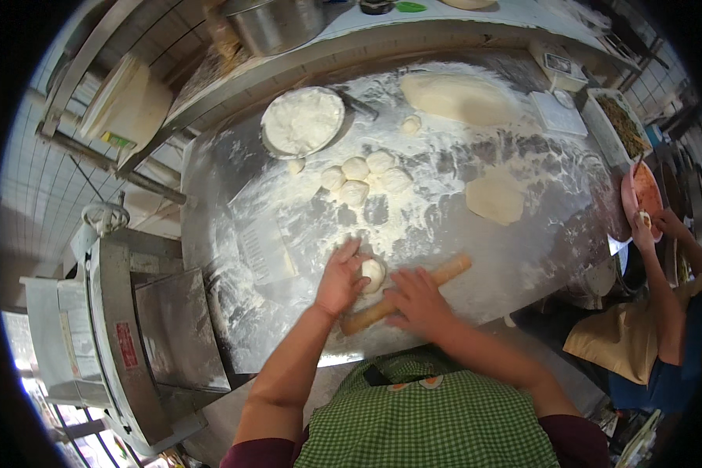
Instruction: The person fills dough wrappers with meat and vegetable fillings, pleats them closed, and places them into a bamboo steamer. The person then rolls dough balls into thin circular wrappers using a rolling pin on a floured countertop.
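A floured dough ball lies on the steel table close to its front edge. My left hand is at the ball's left side, fingers apart, with thumb and index finger at its edge. To the right, my right hand rests over the middle of a wooden rolling pin, its fingers spread across the wood. The pin lies slanted, its far end pointing up and right. Further in, several dough balls sit clustered on flour. A flat rolled dough sheet lies to their right.
A bowl of flour and a large dough slab stand at the back of the worktable. At right are a scale, a filling tray and a co-worker's hands by a pink bowl. A machine adjoins the left edge.
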`<state>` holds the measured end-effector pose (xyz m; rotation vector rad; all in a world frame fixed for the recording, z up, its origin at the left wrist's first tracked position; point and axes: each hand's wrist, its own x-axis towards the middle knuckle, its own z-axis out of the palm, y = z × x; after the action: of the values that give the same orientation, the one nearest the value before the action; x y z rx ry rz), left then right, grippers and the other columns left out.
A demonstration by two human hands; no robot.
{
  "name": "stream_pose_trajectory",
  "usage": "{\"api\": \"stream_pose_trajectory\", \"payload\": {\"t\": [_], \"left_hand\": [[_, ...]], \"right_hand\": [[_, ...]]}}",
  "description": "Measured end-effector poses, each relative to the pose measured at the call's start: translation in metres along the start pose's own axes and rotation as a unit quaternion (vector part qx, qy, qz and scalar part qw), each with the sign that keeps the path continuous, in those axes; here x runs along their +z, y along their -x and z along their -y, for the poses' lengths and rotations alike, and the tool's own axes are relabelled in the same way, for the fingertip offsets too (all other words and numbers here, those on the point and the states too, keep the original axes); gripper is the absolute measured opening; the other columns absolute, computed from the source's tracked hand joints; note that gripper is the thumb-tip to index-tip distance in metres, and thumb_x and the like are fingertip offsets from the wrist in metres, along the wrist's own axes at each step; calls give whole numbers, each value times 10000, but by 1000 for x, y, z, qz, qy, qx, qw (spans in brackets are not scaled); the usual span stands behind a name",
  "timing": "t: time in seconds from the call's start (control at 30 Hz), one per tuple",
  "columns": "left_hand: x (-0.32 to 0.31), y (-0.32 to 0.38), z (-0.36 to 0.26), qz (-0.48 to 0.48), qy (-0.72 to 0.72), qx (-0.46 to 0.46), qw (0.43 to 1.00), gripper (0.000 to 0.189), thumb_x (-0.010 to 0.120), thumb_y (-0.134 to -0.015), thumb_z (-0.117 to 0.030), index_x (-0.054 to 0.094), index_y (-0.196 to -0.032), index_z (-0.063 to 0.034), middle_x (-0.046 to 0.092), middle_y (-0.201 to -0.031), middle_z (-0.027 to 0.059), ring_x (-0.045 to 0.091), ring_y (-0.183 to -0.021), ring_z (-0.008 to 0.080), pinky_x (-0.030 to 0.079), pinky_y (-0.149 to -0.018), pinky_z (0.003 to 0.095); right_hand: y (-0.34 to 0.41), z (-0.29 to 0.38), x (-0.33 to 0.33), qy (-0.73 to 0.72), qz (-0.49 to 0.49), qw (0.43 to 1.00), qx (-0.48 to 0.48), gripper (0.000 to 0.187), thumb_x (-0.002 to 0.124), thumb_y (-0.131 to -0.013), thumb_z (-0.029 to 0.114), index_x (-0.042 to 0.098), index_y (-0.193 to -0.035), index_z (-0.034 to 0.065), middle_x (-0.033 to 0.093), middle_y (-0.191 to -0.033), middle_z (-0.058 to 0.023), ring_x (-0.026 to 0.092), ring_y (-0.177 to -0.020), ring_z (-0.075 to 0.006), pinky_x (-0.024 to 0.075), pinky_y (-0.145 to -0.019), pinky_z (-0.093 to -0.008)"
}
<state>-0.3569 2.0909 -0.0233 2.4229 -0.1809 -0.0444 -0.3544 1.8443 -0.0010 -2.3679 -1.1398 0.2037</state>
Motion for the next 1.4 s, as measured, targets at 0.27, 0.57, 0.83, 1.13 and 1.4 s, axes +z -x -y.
{"api": "stream_pose_trajectory", "payload": {"t": [0.27,0.57,0.83,1.13,1.4], "left_hand": [[13,30,-37,47,-73,-81,993,327,662,-850,-212,641,-1110,-16,673,-979,204,622,-922,404,498,-808,476],[-9,36,-35,178,-5,-113,978,296,625,-885,-270,645,-956,17,673,-1005,247,621,-958,448,492,-820,497],[-30,27,-23,78,84,-187,976,304,596,-803,-66,639,-1083,46,660,-1026,280,630,-1011,427,496,-896,460],[-31,35,-24,78,40,-114,990,305,632,-839,-170,631,-1061,39,670,-912,264,654,-873,442,498,-785,475],[-24,39,-11,112,-51,-62,991,369,649,-830,-196,632,-1143,-2,676,-975,243,619,-973,446,491,-837,496]], "right_hand": [[-14,19,14,44,-86,995,20,905,786,-720,463,445,-1391,-40,419,-1470,-225,349,-1408,-375,219,-1188,-509],[-7,25,15,50,-44,998,6,872,776,-730,477,468,-1364,-36,465,-1430,-212,383,-1382,-366,221,-1187,-505],[7,33,2,62,55,997,3,848,796,-714,445,481,-1354,-14,474,-1423,-179,386,-1377,-351,248,-1178,-500],[0,25,20,52,14,998,-23,878,818,-693,406,462,-1365,-34,458,-1418,-205,386,-1374,-349,226,-1187,-488],[-13,32,17,14,-89,996,-19,849,825,-672,407,507,-1330,-27,477,-1407,-198,404,-1355,-351,241,-1178,-514]]}}
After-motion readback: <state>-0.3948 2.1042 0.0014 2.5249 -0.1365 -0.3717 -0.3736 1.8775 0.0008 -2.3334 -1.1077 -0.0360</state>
